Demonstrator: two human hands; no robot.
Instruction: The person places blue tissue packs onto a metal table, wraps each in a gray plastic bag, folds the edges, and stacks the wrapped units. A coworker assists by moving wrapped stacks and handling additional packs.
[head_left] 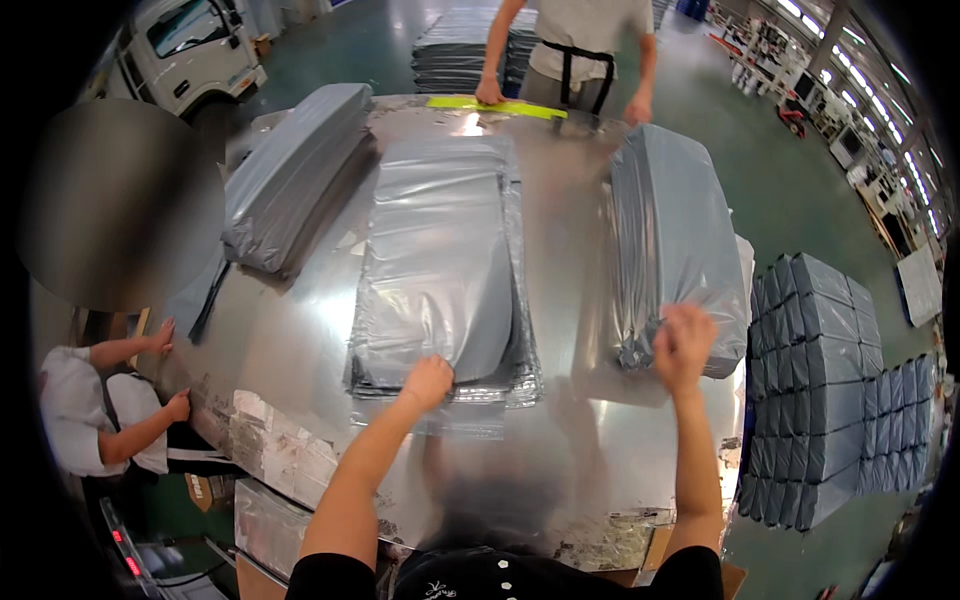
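Note:
A pile of flat grey plastic bags (pixel 430 250) lies at the middle of a shiny metal table (pixel 300 340). My left hand (pixel 430 382) is closed on the near edge of the top bag, its fingers bent at the creased plastic. To the right stands a tall stack of grey plastic bags (pixel 705 230), running away from me. Over its near end is my right hand (pixel 687 345), fingers curled in and slightly blurred; whatever they hold is hidden. The plastic beside those fingers looks bunched.
Another grey stack (pixel 300 170) sits at the table's far left. A yellow-green strip (pixel 497 106) lies along the far edge, under one person's hand (pixel 490 90). At the left edge is another person's hand (pixel 178 405). Tied grey bundles (pixel 815 390) stand beyond the right edge.

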